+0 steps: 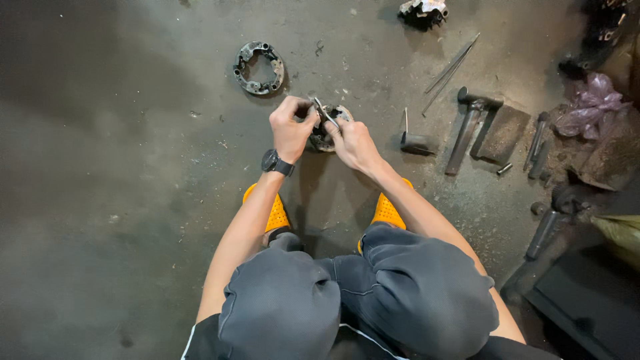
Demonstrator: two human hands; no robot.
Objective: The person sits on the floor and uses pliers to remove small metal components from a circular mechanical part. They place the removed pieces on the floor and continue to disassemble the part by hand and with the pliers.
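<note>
I am squatting over a grimy concrete floor. Both hands meet on a round, dirty metal machine part (331, 115) held just above the floor. My left hand (291, 129), with a black watch on its wrist, grips the part's left side. My right hand (353, 145) holds the right side and also pinches a thin metal tool (325, 111) that crosses the top of the part. Most of the part is hidden behind my fingers.
A ring-shaped metal plate (259, 67) lies to the upper left. A hammer (469, 126), thin rods (451, 66), a small metal block (417, 142), bolts and cylinders lie to the right. A purple plastic bag (593, 107) and a dark box (587, 300) sit at the right edge. My orange shoes (387, 210) are under me.
</note>
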